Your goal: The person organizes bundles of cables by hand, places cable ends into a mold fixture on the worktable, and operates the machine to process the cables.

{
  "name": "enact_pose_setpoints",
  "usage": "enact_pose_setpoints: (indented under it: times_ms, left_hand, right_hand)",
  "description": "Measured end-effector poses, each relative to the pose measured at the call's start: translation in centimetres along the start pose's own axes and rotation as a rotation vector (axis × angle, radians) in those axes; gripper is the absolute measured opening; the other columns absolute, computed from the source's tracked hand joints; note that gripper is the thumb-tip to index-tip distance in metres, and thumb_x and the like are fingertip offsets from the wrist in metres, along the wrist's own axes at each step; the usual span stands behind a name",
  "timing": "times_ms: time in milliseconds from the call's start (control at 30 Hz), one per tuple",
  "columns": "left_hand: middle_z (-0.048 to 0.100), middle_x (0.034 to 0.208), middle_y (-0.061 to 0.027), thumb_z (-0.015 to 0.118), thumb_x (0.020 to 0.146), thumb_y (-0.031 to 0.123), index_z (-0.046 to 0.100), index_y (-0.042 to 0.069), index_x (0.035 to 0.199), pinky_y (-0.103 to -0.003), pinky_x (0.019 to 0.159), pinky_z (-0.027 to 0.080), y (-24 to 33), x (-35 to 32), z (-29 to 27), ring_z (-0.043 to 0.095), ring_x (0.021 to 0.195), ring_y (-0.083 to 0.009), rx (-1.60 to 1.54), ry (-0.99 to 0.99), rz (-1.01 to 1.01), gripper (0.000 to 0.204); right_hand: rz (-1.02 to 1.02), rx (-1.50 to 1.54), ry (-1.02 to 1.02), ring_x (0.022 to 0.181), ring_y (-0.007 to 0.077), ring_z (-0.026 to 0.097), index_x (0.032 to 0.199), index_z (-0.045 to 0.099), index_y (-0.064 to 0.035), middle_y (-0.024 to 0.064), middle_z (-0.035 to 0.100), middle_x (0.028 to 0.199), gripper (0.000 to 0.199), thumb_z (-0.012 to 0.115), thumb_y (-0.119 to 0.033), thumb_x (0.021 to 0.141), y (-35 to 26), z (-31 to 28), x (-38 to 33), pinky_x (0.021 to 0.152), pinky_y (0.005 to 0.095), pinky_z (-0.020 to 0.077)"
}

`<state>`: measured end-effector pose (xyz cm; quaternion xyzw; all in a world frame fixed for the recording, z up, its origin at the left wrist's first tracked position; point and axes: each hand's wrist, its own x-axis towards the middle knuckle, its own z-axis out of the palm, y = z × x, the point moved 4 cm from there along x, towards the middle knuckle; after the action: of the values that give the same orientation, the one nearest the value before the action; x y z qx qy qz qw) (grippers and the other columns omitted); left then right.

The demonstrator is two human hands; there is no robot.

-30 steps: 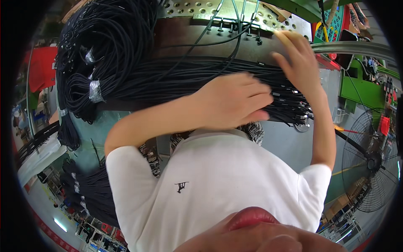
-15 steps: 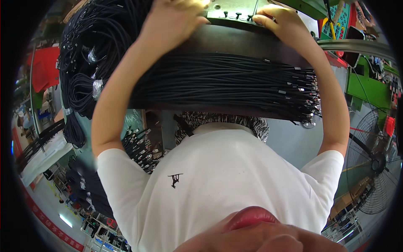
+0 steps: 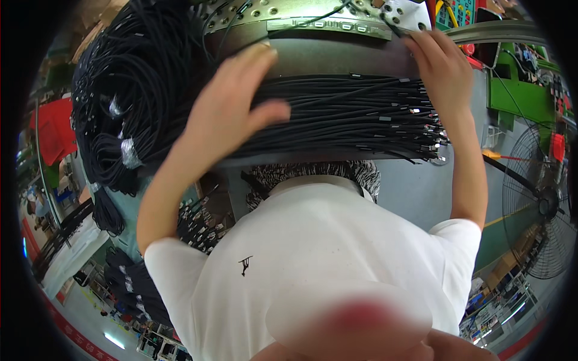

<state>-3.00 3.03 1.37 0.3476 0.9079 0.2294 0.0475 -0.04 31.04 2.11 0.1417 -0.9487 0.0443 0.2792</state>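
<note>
My left hand, blurred by motion, hovers over the left part of a row of black cables with its thumb stretched away from its fingers. It looks open. My right hand is at the right end of a metal mould bar with several small slots. Its fingers are closed around the end of a black cable. Another thin black cable slants across the bar. Silver connector ends show at the right of the cable row.
A large heap of coiled black cables lies to the left, tied in places with clear wrap. Behind the bar is a perforated metal plate. To the right stand a floor fan and a green machine part.
My left hand has drawn back from the plate toward the cable row. My right hand has moved right and nearer. The black pieces in the bar's slots no longer show there.
</note>
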Motion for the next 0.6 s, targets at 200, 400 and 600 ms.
enact_pose_setpoints:
  times_ms: [200,400,600]
  left_hand:
    - [0.058,0.090,-0.0019,0.069,0.073,0.023,0.065,0.007,0.101,-0.030,0.066,0.047,-0.8,-3.4,3.0,0.057,0.080,-0.0186,0.169,0.137,0.277,0.032]
    - [0.060,0.084,-0.0046,0.071,0.076,0.016,0.062,0.008,0.089,-0.033,0.063,0.047,-0.4,-1.9,1.1,0.059,0.075,-0.0236,0.110,0.202,0.199,0.017]
    - [0.046,0.064,0.0008,0.053,0.094,0.020,0.056,0.001,0.096,-0.027,0.069,0.047,2.1,2.2,2.9,0.045,0.060,-0.0054,-0.789,-0.816,-0.302,0.019]
  right_hand:
    - [0.318,-0.356,0.013,0.080,0.0222,0.063,0.103,0.068,-0.0099,0.0041,0.067,0.093,0.021,0.069,-0.015,0.083,7.4,-5.7,-11.1,0.071,0.0329,0.0499]
    - [0.464,-0.239,0.088,0.086,0.0264,0.063,0.103,0.067,-0.0067,0.0095,0.066,0.104,0.018,0.064,-0.016,0.087,4.0,-6.8,-12.8,0.075,0.0346,0.0497]
    - [0.150,0.244,-0.035,0.089,0.0267,0.058,0.098,0.067,-0.0101,0.0073,0.061,0.101,0.024,0.068,-0.013,0.075,-5.3,-2.9,-13.2,0.080,0.0394,0.0449]
